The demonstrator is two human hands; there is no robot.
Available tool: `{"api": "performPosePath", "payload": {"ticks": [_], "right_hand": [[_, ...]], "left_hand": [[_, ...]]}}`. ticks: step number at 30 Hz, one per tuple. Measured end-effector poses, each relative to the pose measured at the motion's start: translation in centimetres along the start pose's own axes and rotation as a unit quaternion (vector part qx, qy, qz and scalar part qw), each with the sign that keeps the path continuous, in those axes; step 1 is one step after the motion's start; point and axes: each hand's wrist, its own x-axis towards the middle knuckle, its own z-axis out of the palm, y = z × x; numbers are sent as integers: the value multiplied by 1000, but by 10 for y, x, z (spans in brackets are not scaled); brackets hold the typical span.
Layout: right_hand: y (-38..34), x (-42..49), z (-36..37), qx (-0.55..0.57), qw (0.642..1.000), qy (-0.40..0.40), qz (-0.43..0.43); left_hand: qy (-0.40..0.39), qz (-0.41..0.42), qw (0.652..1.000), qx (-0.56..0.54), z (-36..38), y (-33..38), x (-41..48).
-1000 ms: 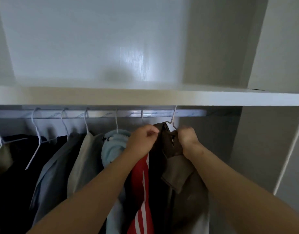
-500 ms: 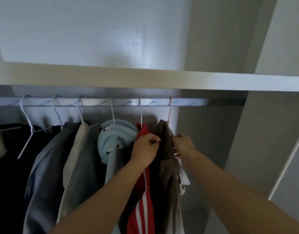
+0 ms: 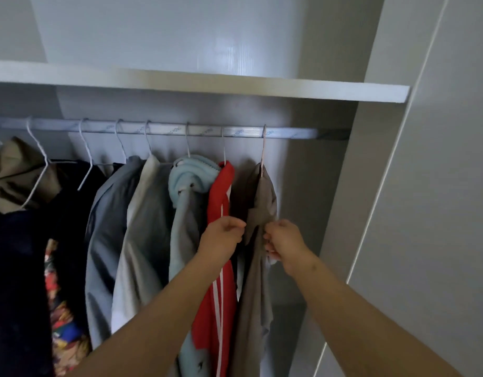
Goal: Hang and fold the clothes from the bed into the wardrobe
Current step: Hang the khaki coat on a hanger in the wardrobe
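Free rail [image 3: 294, 133] right of brown garment [image 3: 263, 202]

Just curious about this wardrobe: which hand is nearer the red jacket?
Left. The left hand overlaps the red jacket; the right hand is farther right, on the brown shirt's far side.

Before you: brown garment [image 3: 263, 205]; red garment [image 3: 221, 194], white-striped; pale blue fleece [image 3: 186, 174]; grey jacket [image 3: 106, 227]; multicoloured print [image 3: 61, 317].

At 9 o'clock the rail [image 3: 166, 130] is cut off; its lettering is too small to read. The patterned fabric [image 3: 60, 308], 7 o'clock, lies partly behind the dark garment [image 3: 17, 268]. The brown garment [image 3: 262, 202] hides the shoulders of its hanger [image 3: 263, 148].
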Motion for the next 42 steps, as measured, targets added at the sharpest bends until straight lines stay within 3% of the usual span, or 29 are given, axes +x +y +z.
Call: {"api": "performPosePath", "payload": {"ticks": [7,18,26,38,42], "right_hand": [[44,-94,-1,10,998,-23,50],[149,-240,35,57,975,95,192],[209,-404,68,119,944,167,258],[285,-662,22,197,835,418,300],[311,-775,13,233,773,508,300]], "left_hand": [[-39,-123,991,-26,-19,-29,-89],[-78,-239,967,-40,-77,-92,-228],[-184,-279,942,17,-116,-134,-347],[-450,-227,857,106,-70,-163,-571],[-551,-192,800,141,-56,-161,-678]]}}
